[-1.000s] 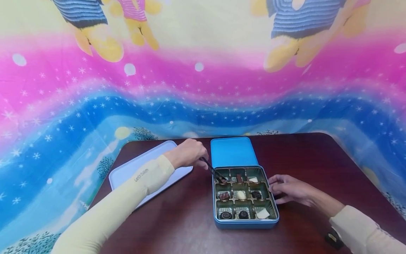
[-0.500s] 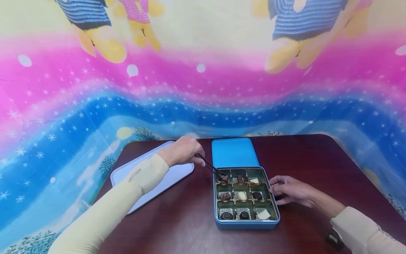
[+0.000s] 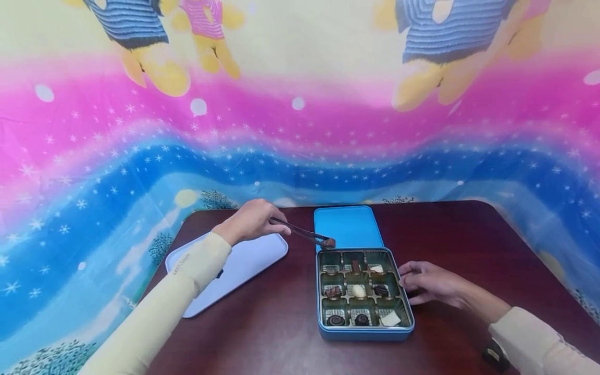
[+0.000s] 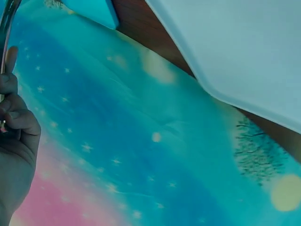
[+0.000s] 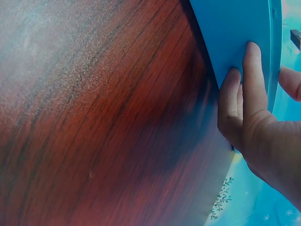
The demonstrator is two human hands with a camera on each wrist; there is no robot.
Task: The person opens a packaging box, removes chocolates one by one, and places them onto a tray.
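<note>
My left hand (image 3: 255,219) grips dark tongs (image 3: 300,230), whose tips hold a brown chocolate (image 3: 328,242) just above the far left corner of the blue tin (image 3: 365,335). In the left wrist view, curled fingers (image 4: 21,120) wrap the tongs' handle; the tips are out of that view. A gold divided insert in the tin bears several chocolates, dark, brown and white, and its far left compartment has none. My right hand (image 3: 433,284) is at the tin's right side. In the right wrist view, its extended fingers (image 5: 254,80) rest against the blue side wall, with the thumb by the rim.
The tin's blue lid (image 3: 347,224) lies behind it on the dark wooden table (image 3: 450,229). A white tray (image 3: 253,265) lies to the left, partly under my left forearm. A patterned cloth (image 3: 300,156) hangs behind the table.
The brown chocolate has been lifted from the far left compartment in the tongs. My left hand has moved up and left with it; my right hand stays at the tin.
</note>
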